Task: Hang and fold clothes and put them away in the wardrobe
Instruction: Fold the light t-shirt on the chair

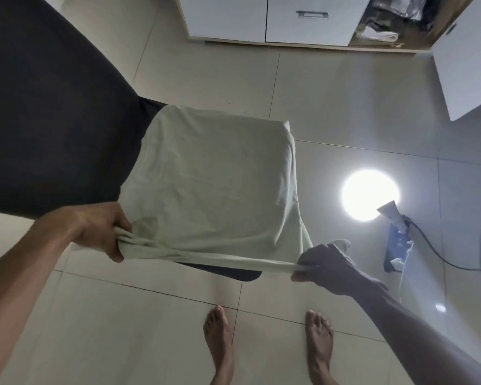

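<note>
A pale green garment is held stretched above the tiled floor, its near hem gathered between both hands. The left hand is curled round the hem at 8 o'clock, the right hand pinching it at 4 o'clock. The cloth extends away towards 12 o'clock, where the open wardrobe is seen, nearer the right hand.

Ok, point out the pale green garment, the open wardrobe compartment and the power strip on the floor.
pale green garment (211,184): head view, middle of the spread cloth.
open wardrobe compartment (392,23): head view, on the folded clothes inside.
power strip (397,243): head view, its blue body.
</note>
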Tool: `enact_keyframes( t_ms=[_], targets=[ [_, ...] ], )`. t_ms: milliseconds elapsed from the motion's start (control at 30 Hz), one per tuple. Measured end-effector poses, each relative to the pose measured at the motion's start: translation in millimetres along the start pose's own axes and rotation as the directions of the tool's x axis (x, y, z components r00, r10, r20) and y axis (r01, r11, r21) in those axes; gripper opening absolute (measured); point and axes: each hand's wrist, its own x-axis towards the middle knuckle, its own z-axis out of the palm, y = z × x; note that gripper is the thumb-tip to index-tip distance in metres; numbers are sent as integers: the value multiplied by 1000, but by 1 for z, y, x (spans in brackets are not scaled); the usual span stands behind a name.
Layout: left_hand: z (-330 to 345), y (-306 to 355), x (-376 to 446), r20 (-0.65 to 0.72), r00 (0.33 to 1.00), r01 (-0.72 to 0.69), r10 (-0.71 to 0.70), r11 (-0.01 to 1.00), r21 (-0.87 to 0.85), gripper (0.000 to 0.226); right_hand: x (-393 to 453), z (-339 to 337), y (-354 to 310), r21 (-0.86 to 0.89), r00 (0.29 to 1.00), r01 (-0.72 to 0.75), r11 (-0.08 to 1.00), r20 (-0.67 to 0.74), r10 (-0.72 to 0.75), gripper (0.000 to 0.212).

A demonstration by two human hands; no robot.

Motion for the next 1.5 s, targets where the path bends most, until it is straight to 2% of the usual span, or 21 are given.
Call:
enact_keyframes(
  t_ms=[100,233,333,400,467,567,700,767,800,867,933,1033,1100,1133,1200,1267,1333,1400,1433,1500],
  targets=[
    [25,1,-2,-14,1000,23,-23,998,58,24,-18,27,7,71,995,80,994,-68,-75,16],
    [48,0,-5,-60,998,26,-19,992,123,24,-32,48,4,23,998,31,999,-49,-30,16],
    [45,-11,-7,-113,994,-15,13,1000,-17,26,-34,55,6,46,999,-2,999,-37,3,29],
    [34,-17,-10,-186,980,-104,71,980,-171,22,-31,53,8,85,999,13,996,-46,-9,41],
    [23,-19,-12,-293,952,-196,84,905,-377,20,-22,43,8,143,998,25,989,-58,-17,45],
    [1,-14,-7,-360,933,-256,-5,695,-672,28,1,13,1,234,991,14,972,-133,18,37],
    [-36,-1,33,-492,840,-319,-230,524,-790,52,46,-39,-12,309,957,19,951,-280,72,37],
    [-48,2,57,-428,861,-278,-276,448,-850,71,72,-57,-14,331,941,-42,943,-304,149,32],
    [-47,2,69,-379,883,-225,-277,459,-859,81,82,-60,-14,321,940,-78,944,-291,176,30],
    [-35,-3,92,-318,910,-122,-266,562,-818,90,99,-57,-11,241,955,-124,963,-235,182,30],
    [-19,-8,105,-374,881,-131,-291,608,-783,77,104,-52,-11,207,956,-150,967,-221,195,30],
    [-17,-16,110,-541,769,-328,-341,516,-791,49,106,-54,-13,276,915,-141,951,-330,232,26],
    [-27,-22,107,-624,708,-430,-331,499,-752,48,111,-63,-14,253,888,-168,953,-380,258,28],
    [-32,-26,106,-630,709,-443,-318,494,-748,51,113,-65,-16,186,896,-185,965,-371,244,29],
    [-32,-28,106,-568,772,-392,-286,489,-779,59,115,-66,-26,76,896,-191,979,-394,206,36],
    [-21,-30,107,-527,787,-325,-319,511,-796,58,116,-63,-49,67,855,-144,987,-494,158,44],
    [-4,-35,104,-580,706,-296,-406,575,-763,46,121,-58,-87,15,832,-52,999,-552,52,43],
    [17,-39,97,-634,626,-262,-454,643,-720,34,133,-52,-128,-25,845,77,997,-528,-79,40],
    [30,-43,94,-640,612,-248,-465,655,-714,33,143,-48,-148,-15,855,132,991,-504,-122,41],
    [53,-47,94,-600,641,-218,-478,637,-740,37,164,-41,-186,19,881,164,986,-452,-138,50]
  ],
)
